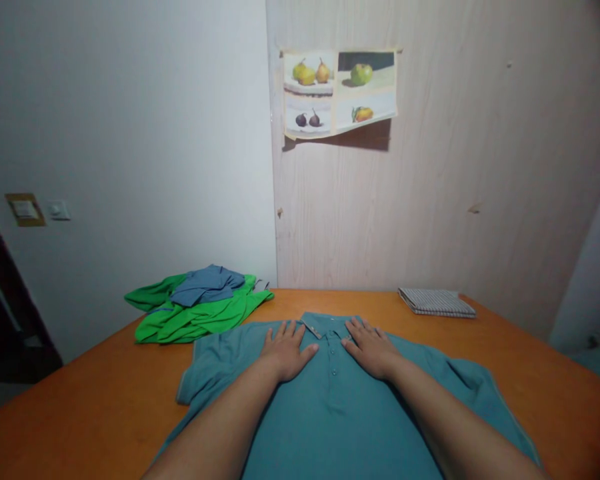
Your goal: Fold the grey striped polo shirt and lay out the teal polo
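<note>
A teal polo shirt (pixel 330 413) lies spread face up on the orange table (pixel 80 413), collar pointing away from me. My left hand (pixel 285 350) rests flat on the shirt just left of the collar and button placket, fingers stretched out. My right hand (pixel 367 347) lies flat on the shirt just right of the placket, fingers spread too. Neither hand holds anything. The shirt's left sleeve (pixel 197 380) sticks out to the side.
A heap of green and blue garments (pixel 200 307) lies at the table's far left corner. A folded striped cloth (pixel 436 301) sits at the far right by the wooden wall panel. A fruit picture (pixel 339 90) hangs on that panel.
</note>
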The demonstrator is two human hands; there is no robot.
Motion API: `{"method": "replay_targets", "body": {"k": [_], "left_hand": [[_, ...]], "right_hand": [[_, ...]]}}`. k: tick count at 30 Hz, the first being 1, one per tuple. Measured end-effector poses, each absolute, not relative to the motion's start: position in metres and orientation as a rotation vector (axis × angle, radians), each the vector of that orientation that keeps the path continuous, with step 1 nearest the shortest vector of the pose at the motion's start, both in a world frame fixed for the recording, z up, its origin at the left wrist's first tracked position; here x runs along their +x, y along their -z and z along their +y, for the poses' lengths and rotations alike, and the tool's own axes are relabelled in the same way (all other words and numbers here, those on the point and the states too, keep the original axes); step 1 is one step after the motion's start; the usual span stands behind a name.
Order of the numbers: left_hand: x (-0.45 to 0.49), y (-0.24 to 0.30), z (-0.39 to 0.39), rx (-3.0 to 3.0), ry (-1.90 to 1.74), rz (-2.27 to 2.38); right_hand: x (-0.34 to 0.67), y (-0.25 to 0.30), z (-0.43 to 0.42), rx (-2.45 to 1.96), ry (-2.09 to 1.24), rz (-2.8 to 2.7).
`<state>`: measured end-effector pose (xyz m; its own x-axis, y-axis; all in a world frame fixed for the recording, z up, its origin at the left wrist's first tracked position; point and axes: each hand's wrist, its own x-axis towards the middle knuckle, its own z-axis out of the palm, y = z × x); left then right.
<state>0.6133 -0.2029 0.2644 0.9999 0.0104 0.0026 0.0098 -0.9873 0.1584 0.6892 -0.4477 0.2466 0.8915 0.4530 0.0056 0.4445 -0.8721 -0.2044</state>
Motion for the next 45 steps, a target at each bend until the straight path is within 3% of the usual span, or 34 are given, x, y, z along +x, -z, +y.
{"method": "replay_targets", "body": {"k": [31,45], "left_hand": [[0.686,-0.258,-0.190,3.014,-0.068,0.039],[0.686,-0.260,-0.192,3.005,-0.084,0.046]], "right_hand": [[0.772,-0.252,-0.434,-2.863,-0.047,-0.780],[0.725,-0.242,-0.482,-3.000,0.021,-0.260]]}}
